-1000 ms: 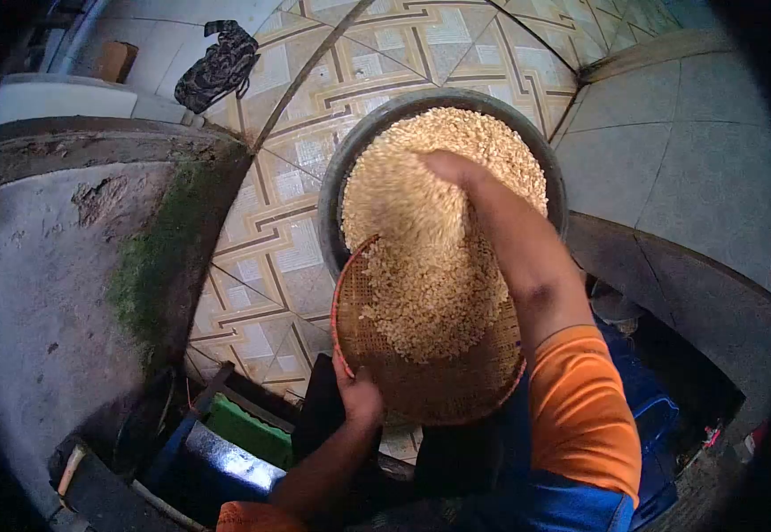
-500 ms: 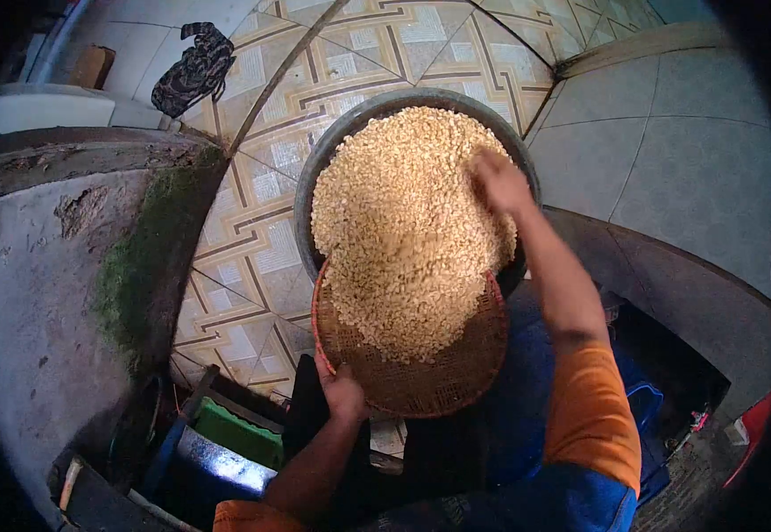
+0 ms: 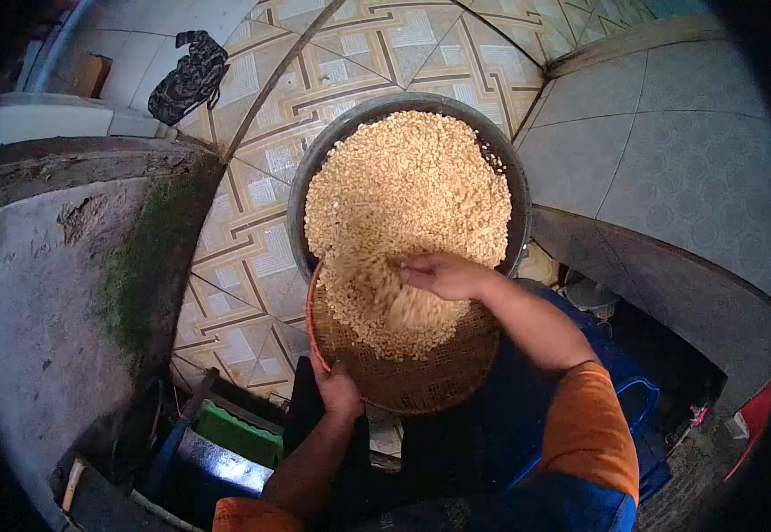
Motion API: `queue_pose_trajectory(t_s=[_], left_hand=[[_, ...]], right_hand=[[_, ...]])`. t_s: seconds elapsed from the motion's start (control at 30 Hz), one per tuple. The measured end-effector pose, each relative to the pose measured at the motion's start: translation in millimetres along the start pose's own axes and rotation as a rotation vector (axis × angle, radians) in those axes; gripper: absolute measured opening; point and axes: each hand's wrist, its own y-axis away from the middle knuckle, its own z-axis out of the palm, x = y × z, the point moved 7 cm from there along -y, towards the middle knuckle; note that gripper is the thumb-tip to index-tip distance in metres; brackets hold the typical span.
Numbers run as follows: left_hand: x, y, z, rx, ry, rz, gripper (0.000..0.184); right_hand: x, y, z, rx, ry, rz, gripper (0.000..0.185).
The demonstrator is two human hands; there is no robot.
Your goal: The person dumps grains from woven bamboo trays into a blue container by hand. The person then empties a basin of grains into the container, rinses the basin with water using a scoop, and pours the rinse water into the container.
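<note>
The left hand (image 3: 339, 390) is gripping the woven basket (image 3: 394, 381), likely light and stiff, by its rim (image 3: 309, 312), a sound hold; grains (image 3: 421, 173) are lying beneath the right hand (image 3: 446, 275), its grip too blurred to tell.

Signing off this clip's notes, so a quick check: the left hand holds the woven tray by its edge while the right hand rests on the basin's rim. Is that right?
Not quite: the head view shows the right hand at the pale kernels, not on the basin's rim. The left hand does hold the woven tray by its edge.
</note>
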Motion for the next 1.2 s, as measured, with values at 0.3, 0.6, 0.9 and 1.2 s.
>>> queue_pose_trajectory(t_s=[0.3,0.6,0.9,1.2], left_hand=[[-14.6,-13.3,-21.2,-0.027,-0.004,0.038,0.064],[-6.9,-5.5,-3.4,-0.007,0.063,0.000,0.061],[-13.3,-19.0,-8.1,-0.036,0.068,-0.009,0.058],[-1.7,-12.5,-7.2,0.016,0.005,-0.035,0.060]], right_hand=[[100.6,-128.6,-149.3,0.713,-0.444,0.128,0.065],[-7.3,-50.0,6.4,-0.105,0.028,-0.171,0.049],[128.9,-17.2,-32.1,0.417,-0.430,0.457,0.048],[99.5,35.7,-21.9,0.743,-0.034,0.227,0.044]])
